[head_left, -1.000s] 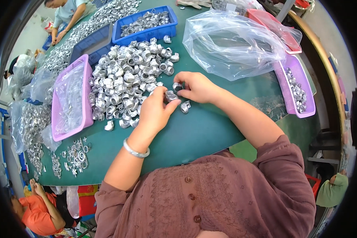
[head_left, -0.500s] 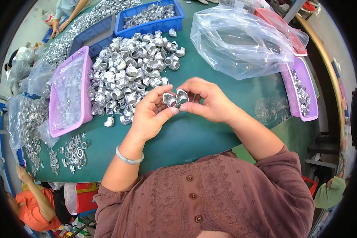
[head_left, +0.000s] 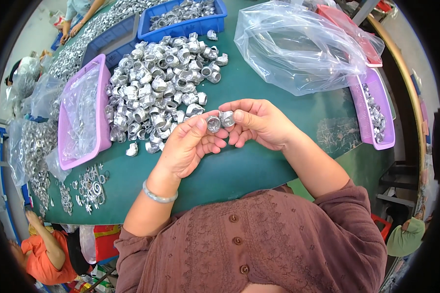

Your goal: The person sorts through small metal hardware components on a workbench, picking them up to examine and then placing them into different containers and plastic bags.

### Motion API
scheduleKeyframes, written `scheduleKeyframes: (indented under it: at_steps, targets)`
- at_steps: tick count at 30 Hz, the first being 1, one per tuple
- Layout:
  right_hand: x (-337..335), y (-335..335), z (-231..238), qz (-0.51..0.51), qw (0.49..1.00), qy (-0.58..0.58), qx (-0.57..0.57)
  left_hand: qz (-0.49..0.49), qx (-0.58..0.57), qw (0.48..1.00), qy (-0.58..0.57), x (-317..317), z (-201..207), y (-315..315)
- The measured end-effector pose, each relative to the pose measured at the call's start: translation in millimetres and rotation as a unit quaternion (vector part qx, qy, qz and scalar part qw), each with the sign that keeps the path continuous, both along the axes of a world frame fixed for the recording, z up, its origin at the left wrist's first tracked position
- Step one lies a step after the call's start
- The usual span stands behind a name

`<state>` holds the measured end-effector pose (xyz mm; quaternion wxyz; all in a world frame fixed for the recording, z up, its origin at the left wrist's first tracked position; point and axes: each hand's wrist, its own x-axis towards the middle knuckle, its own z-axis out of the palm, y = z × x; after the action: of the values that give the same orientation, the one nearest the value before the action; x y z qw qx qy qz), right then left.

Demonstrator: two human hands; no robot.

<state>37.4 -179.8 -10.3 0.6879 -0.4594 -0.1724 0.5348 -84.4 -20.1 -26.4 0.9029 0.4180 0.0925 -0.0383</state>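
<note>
Green and smooth, the worktop point(head_left: 259, 176) is spreading beneath everything, its near edge running along the front of the person's brown buttoned top point(head_left: 249, 239). On its middle-left part a broad pile point(head_left: 156, 90) of chunky, silvery, ring-shaped metal pieces is lying heaped. To the right, beyond the hands, a clear plastic bag point(head_left: 298, 63) is sprawling, rumpled and gaping. Left of the pile a pink-lilac basket point(head_left: 104, 112) is holding more clear plastic. Behind the pile a blue bin point(head_left: 186, 31) is carrying further silvery pieces, and a dark bin point(head_left: 115, 58) is standing just beside it. Near the right edge a purple basket point(head_left: 384, 105) is holding a small load of metal pieces.

The left hand point(head_left: 183, 146) and the right hand point(head_left: 264, 124) are working close together in front of the pile. A cluster of flat, silvery ornaments point(head_left: 92, 188) is lying well to their left, and a pale bangle point(head_left: 160, 195) is circling the left wrist.

Smallest, the left ring point(head_left: 213, 124) is sitting pinched between the left hand's thumb and fingers, its round opening showing; the right hand is likewise clamping the right ring point(head_left: 227, 118) directly beside it.
</note>
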Motion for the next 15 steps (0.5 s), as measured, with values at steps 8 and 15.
scheduleKeyframes:
  at_steps: [8, 15]
  targets:
    - [2.8, 0.6, -2.1, -0.005, 1.0, 0.011, 0.004, 0.003, 0.004, 1.0, 0.025, 4.0, 2.1, 0.4]
    - [2.3, -0.2, -4.0, -0.009, 1.0, 0.021, -0.016, 0.003, -0.031, 0.999, 0.039, 1.8, -0.9, 0.8]
